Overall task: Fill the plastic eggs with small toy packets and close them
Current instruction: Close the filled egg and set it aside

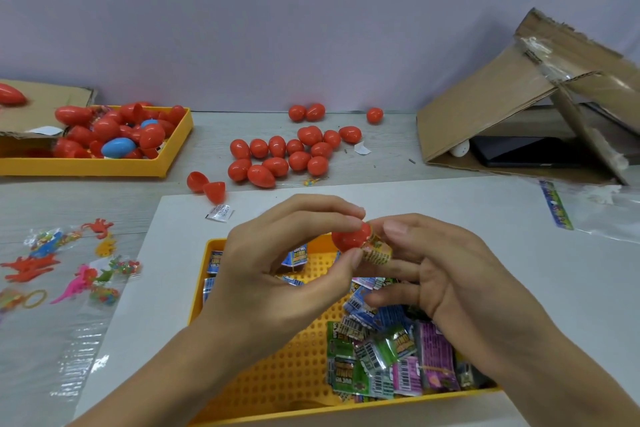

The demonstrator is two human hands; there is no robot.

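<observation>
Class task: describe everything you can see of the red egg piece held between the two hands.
The red plastic egg half looks smooth, glossy and rounded, its dome facing left. It is held in the air above the yellow perforated plastic tray. The left hand pinches it between fingertips above and thumb below. A small yellow printed toy packet sticks out of its open right side, where the right hand holds the packet. Its rim is hidden.
</observation>
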